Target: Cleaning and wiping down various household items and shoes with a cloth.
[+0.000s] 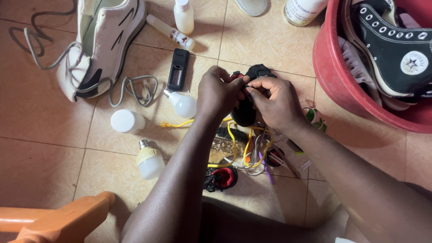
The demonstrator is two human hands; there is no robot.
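My left hand (219,93) and my right hand (276,102) meet over a small black shoe (247,112) held above the tiled floor. The fingertips of both hands pinch at its upper edge, where something thin and dark sits between them; I cannot tell what it is. The shoe's toe (260,70) sticks out behind my fingers. Under my hands lies a tangle of yellow and white cords (243,150), a brush (223,146) and a small red and black shoe (221,177).
A white sneaker (105,42) with a loose grey lace lies at upper left. A black remote (178,69), two bulbs (182,104) (149,160), a white cap (127,121) and bottles (184,17) dot the floor. A red basin (342,76) holds black sneakers. Orange wooden furniture (58,220) is at lower left.
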